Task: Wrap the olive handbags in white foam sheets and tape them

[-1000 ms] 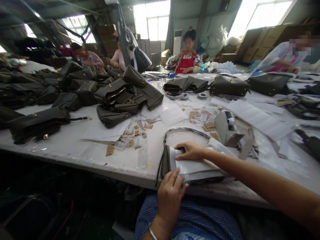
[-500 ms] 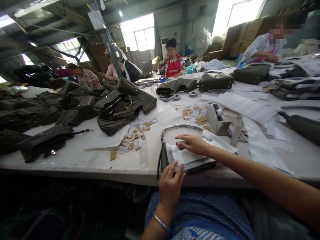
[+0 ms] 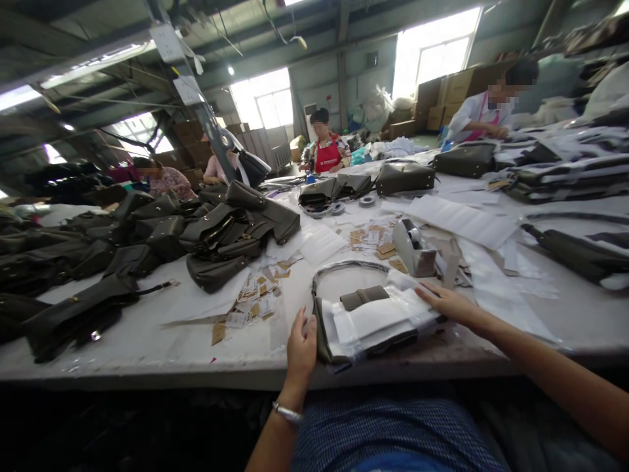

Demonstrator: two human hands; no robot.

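Observation:
A dark olive handbag [image 3: 322, 337] lies at the table's front edge, its wrapped handle [image 3: 351, 265] arching away from me. White foam sheet [image 3: 373, 320] covers most of the bag's body, and the olive flap tab [image 3: 363, 297] shows above it. My left hand [image 3: 301, 341] is upright against the bag's left end, fingers extended. At the opposite end my right hand [image 3: 449, 303] rests with stretched fingers on the wrapped upper corner. Neither hand is closed around the bag. A grey tape dispenser [image 3: 413, 248] stands just behind the right hand.
Olive bags [image 3: 221, 242] are heaped on the left. Brown and white tags [image 3: 255, 295] lie scattered mid-table, with tape rolls [image 3: 367, 202] farther back. Foam sheets [image 3: 466, 219] and another wrapped bag [image 3: 580, 252] are on the right. Co-workers, one in a red apron [image 3: 328, 156], are across the table.
My right hand has moved from the middle of the bag to its right end. My left hand has left the front edge for the left side, and the flap tab is now uncovered.

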